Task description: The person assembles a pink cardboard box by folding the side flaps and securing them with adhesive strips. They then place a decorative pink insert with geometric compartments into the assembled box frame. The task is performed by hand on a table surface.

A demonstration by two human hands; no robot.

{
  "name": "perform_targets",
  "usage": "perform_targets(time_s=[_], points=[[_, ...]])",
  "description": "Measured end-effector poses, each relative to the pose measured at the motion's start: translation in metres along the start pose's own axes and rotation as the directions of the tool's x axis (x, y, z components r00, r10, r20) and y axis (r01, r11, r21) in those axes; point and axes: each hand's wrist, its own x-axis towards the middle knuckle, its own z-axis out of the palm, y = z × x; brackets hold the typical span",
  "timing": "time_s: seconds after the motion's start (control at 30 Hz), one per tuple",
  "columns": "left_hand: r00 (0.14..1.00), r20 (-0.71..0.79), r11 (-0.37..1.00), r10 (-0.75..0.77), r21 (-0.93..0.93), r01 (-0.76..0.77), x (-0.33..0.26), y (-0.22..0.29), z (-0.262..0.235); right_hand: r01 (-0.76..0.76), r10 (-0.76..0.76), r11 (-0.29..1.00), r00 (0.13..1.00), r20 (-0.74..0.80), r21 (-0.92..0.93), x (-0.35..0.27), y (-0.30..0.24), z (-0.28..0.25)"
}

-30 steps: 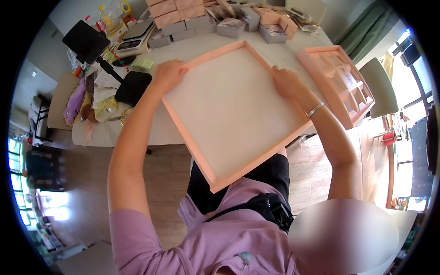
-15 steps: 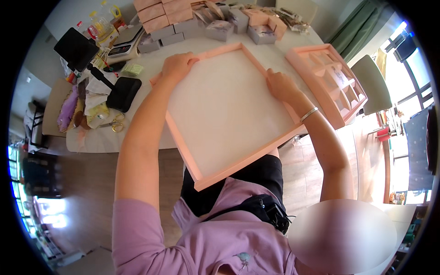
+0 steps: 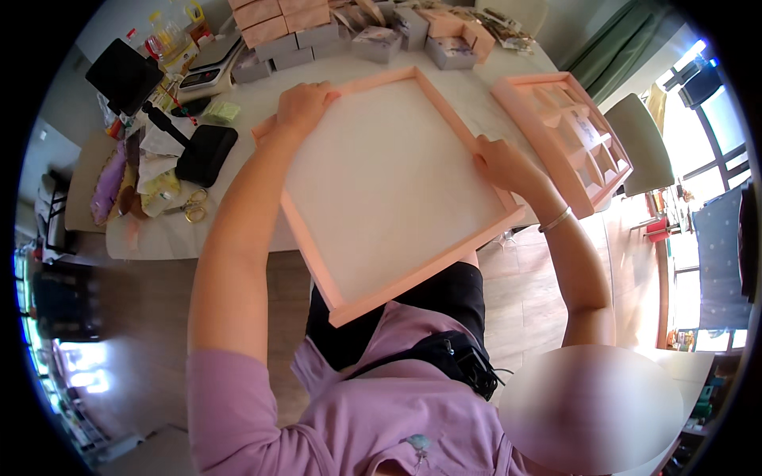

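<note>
A large shallow box lid [image 3: 381, 198] with pink raised edges and a pale, whitish panel rests partly on the table, its near corner reaching out over my lap. My left hand [image 3: 304, 109] grips its far left edge, fingers curled over the rim. Along the right edge, my right hand [image 3: 506, 166] is closed on the rim, thumb on top. Right of the lid lies a pink box [image 3: 567, 139] with dividers and several compartments.
Stacked pink and grey boxes [image 3: 294, 32] stand at the far side of the white table [image 3: 163, 242]. At the left are a black stand [image 3: 206, 155], gold-handled scissors [image 3: 194, 206], a scale [image 3: 202, 78] and a purple bag [image 3: 107, 182]. A chair [image 3: 647, 147] stands at the right.
My right hand has slid along the lid's right edge toward me. My left hand keeps its place on the far left edge. The view has shifted slightly.
</note>
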Motion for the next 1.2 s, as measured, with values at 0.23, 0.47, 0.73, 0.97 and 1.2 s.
perform_targets(time_s=[0.23,0.47,0.73,0.97,1.2], points=[[1.0,-0.005,0.979,0.019,0.203,-0.017,0.003,0.006,-0.001,-0.046,0.046,0.999,0.999,-0.012,0.024,-0.007,-0.011,-0.002],[0.967,0.196,0.882,0.165,-0.467,-0.055,-0.034,0.119,-0.045,-0.112,0.113,0.994,0.994,0.011,-0.011,-0.007,-0.004,-0.001],[0.789,0.437,0.669,0.432,-0.742,0.044,-0.124,0.218,-0.084,-0.059,0.055,0.996,0.996,-0.069,-0.063,-0.006,0.003,0.003],[0.817,0.494,0.757,0.295,-0.643,0.116,-0.119,0.21,-0.087,-0.081,0.081,0.997,0.994,-0.079,0.011,-0.012,0.015,0.0],[0.815,0.479,0.83,0.327,-0.557,-0.005,-0.117,0.209,-0.08,-0.098,0.103,0.994,0.989,-0.105,0.05,-0.014,0.014,0.001]])
